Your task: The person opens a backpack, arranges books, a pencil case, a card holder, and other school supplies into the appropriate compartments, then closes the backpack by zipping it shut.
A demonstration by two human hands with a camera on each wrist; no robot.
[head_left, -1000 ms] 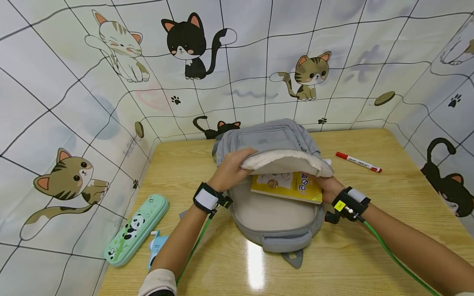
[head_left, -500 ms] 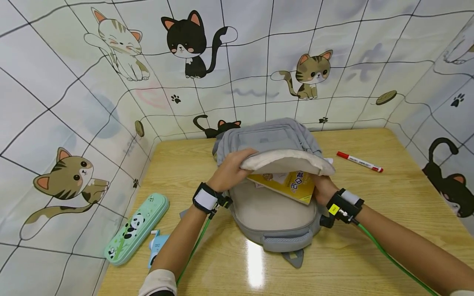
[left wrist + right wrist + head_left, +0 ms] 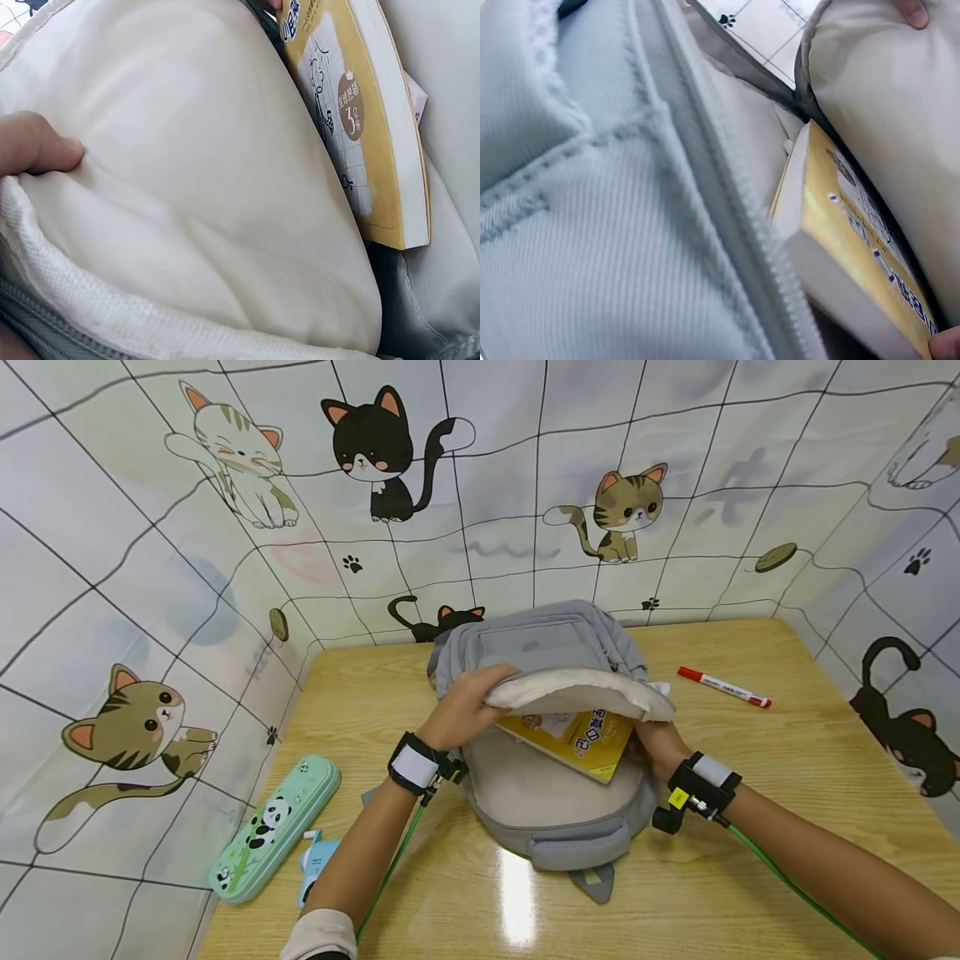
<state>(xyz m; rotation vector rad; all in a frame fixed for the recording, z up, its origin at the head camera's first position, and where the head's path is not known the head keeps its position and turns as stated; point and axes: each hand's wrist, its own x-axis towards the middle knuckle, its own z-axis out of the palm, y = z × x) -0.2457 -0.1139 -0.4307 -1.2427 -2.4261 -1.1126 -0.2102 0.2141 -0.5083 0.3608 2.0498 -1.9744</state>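
A grey backpack (image 3: 525, 639) lies on the table with its main compartment unzipped. My left hand (image 3: 468, 706) holds up the edge of its cream-lined flap (image 3: 581, 683), and in the left wrist view the thumb (image 3: 45, 146) presses the lining. A thick yellow book (image 3: 577, 747) stands slanted inside the opening, its upper part hidden under the flap. My right hand (image 3: 662, 747) grips the book at its right side; the right wrist view has a fingertip (image 3: 946, 345) on the cover. The flap hides some of the right fingers. Behind the book, a small pinkish thing (image 3: 415, 99) peeks out.
To the left lies a mint-green panda pencil case (image 3: 273, 831), with a light-blue object (image 3: 318, 860) beside it, partly behind the left forearm. A red-capped white marker (image 3: 723, 686) lies right of the backpack. Cat-patterned sheeting (image 3: 510, 485) encloses the table's back and sides.
The yellow book has turned within the opening, its near right corner swinging left and down. My right hand has shifted slightly with it. The left hand stays on the flap.
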